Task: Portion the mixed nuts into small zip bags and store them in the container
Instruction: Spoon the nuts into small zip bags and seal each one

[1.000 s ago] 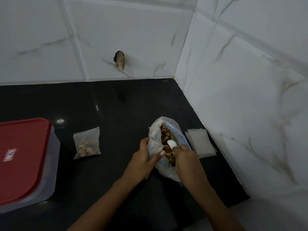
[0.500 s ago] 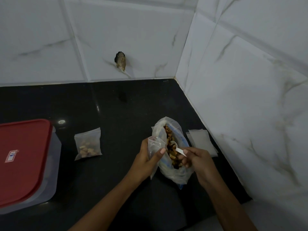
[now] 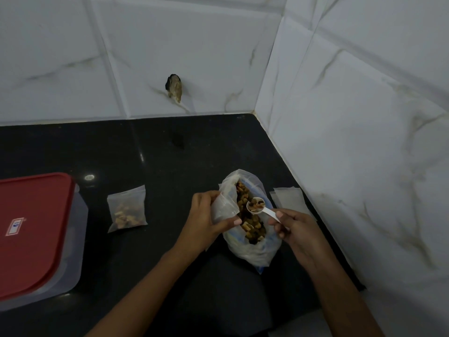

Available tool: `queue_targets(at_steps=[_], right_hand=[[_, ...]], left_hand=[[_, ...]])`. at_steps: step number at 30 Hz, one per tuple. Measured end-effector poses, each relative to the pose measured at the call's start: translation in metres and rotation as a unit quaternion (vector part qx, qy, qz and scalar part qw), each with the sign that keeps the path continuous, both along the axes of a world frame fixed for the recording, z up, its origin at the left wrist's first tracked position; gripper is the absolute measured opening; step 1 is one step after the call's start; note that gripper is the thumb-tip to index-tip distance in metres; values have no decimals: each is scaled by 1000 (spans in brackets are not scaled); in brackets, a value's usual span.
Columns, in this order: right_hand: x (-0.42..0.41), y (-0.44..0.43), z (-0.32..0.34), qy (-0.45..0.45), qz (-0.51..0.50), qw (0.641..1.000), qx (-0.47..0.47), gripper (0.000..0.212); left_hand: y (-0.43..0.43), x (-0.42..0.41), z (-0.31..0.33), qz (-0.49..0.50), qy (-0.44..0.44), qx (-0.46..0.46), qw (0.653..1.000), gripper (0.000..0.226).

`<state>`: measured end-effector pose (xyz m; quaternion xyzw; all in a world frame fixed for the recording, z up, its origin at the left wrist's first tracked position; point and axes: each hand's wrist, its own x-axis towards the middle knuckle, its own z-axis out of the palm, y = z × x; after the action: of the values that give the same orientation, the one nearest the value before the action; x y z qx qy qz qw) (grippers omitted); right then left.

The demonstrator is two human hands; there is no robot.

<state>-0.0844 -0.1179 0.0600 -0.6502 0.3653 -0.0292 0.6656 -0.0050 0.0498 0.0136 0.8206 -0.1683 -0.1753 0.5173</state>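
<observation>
The black surface [image 3: 170, 154] ran into a corner of white marbled tiles. Far to the left of the left hand [image 3: 204, 222] sat the container [image 3: 79, 239], clear-walled and shut under a red lid [image 3: 36, 234].

The big bag [image 3: 252, 251] lay between the two hands, its mouth open and pointing away from them, with mixed nuts [image 3: 250, 222] showing inside. The left hand touched its left edge. That hand pinched a small zip bag [image 3: 223, 207] between thumb and fingers, right against the big bag's rim.

The right hand [image 3: 298, 232] was curled round the handle of a white spoon [image 3: 263, 210], whose bowl was heaped with nuts and hung over the big bag's mouth, just beside the held zip bag.

A filled zip bag [image 3: 127, 207] lay flat between the left hand and the container, apart from both. Empty zip bags [image 3: 289, 198] lay stacked just beyond the right hand, by the wall.

The lid bore a white label [image 3: 14, 226] with a red border and a blue mark; its writing was too small to read.
</observation>
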Motion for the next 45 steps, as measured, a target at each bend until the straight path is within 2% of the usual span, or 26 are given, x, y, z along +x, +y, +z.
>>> queue_targets(at_steps=[3, 8, 12, 15, 17, 19, 20, 22, 24, 26, 28, 32, 33, 37, 39, 41, 45], right_hand=[[-2, 1, 7, -11, 10, 1000, 9, 24], [-5, 2, 26, -51, 13, 998, 38, 22], [-4, 6, 36, -66, 52, 996, 29, 23], [-1, 12, 33, -60, 107, 992, -40, 22], [0, 15, 28, -46, 156, 976, -146, 22], [3, 17, 23, -63, 215, 934, -278, 22], [5, 20, 23, -76, 256, 901, -342, 23], [9, 26, 24, -105, 320, 794, -505, 20], [11, 27, 17, -174, 310, 714, -603, 28], [10, 23, 8, -199, 299, 683, -636, 39], [7, 20, 5, -201, 308, 671, -644, 41], [4, 18, 6, -207, 323, 670, -636, 40], [3, 18, 6, -210, 313, 690, -618, 37], [-1, 12, 10, -194, 181, 865, -426, 21], [-2, 7, 7, -141, 126, 912, -364, 25], [1, 5, 1, -93, 107, 914, -380, 25], [7, 11, -15, -42, 131, 851, -506, 27]], left_hand=[[0, 5, 6, -18, -48, 19, 998, 78], [-2, 11, 13, -44, -70, 55, 995, 72], [-5, 11, 19, -60, -87, 75, 992, 65], [-4, 12, 18, -71, -74, 64, 993, 61], [-5, 12, 17, -68, -65, 53, 994, 60], [-6, 12, 15, -58, -64, 43, 995, 61], [-6, 12, 13, -53, -63, 42, 996, 61], [-8, 12, 12, -52, -51, 38, 997, 61], [-9, 12, 9, -43, -34, 27, 998, 67], [-8, 12, 4, -31, -25, 17, 999, 70], [-8, 11, 3, -29, -25, 5, 999, 61], [-7, 11, 1, -37, -29, -5, 999, 58], [-7, 11, 0, -39, -29, -3, 999, 59], [-10, 11, 4, -26, -30, 3, 999, 67], [-10, 10, 3, 0, -53, 18, 998, 61], [-9, 9, 1, 17, -70, 36, 997, 59], [-6, 9, -8, 37, -44, 27, 998, 54]])
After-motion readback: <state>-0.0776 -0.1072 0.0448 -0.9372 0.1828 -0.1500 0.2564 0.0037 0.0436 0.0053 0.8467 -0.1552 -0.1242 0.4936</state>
